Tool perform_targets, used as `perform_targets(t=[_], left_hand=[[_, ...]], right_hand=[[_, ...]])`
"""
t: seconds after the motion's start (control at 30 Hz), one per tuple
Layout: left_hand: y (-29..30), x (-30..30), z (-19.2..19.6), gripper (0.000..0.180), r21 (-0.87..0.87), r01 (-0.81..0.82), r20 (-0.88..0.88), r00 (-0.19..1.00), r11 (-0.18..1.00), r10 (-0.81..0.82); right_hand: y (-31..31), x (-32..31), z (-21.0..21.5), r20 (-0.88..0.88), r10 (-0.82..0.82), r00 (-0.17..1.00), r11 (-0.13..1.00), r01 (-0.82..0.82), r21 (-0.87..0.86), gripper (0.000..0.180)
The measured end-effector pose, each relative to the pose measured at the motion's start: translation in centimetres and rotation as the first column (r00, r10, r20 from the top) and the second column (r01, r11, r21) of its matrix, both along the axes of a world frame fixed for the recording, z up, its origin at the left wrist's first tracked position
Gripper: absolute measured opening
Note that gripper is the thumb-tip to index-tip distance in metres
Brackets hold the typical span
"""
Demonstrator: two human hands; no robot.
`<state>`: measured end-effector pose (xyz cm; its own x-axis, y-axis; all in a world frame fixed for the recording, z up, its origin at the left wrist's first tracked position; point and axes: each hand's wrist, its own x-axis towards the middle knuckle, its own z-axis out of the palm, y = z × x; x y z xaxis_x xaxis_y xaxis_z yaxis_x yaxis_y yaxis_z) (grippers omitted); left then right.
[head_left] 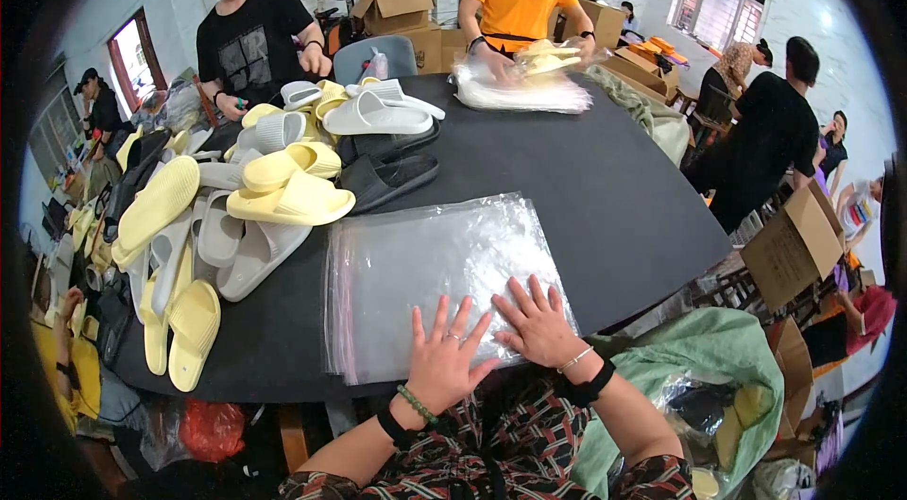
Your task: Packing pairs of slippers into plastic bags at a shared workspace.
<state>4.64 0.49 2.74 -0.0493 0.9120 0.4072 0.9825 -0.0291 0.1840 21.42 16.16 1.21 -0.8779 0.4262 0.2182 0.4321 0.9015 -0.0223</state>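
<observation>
A stack of clear plastic bags (397, 264) lies flat near the front edge of the black table, with pinkish strips along its left side. My left hand (444, 354) rests on the lower part of the stack, fingers spread and a ring on one of them. To its right, my right hand (540, 322) lies on the bags too, fingers apart, palm down. Neither hand grips anything. Just beyond the stack's upper left corner begins a heap of slippers: yellow slippers (293, 199), grey slippers (260, 256) and black slippers (387, 181).
Across the black table (614, 207), a person in orange handles a yellow slipper and another bag stack (524, 92). A person in black stands behind the heap. Right of me sits an open green sack (699, 349), with a cardboard box (794, 245) beyond it.
</observation>
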Motion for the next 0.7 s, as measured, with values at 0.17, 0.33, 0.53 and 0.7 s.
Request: perform_targets(t=[0.17, 0.33, 0.53, 0.7], left_hand=[[0.1, -0.3, -2.1, 0.062, -0.088, -0.002, 0.022, 1.000, 0.996, 0.004], [-0.1, -0.5, -2.2, 0.061, -0.111, -0.042, -0.041, 0.998, 0.993, 0.038], [0.3, 0.3, -1.6, 0.061, -0.126, -0.008, -0.047, 0.999, 0.992, 0.002], [0.7, 0.5, -1.5, 0.063, -0.227, -0.035, -0.086, 0.996, 0.973, 0.015]], right_hand=[[0.5, 0.3, -0.2, 0.008, 0.015, 1.000, 0.999, -0.014, -0.047, 0.064], [-1.2, 0.5, 4.0, -0.098, -0.049, 0.994, 0.998, 0.044, -0.049, 0.066], [-2.2, 2.5, 0.6, 0.003, -0.110, 0.994, 0.985, 0.110, -0.135, 0.061], [-1.7, 5.9, 2.3, -0.314, -0.132, 0.940, 0.979, 0.074, -0.192, 0.054]])
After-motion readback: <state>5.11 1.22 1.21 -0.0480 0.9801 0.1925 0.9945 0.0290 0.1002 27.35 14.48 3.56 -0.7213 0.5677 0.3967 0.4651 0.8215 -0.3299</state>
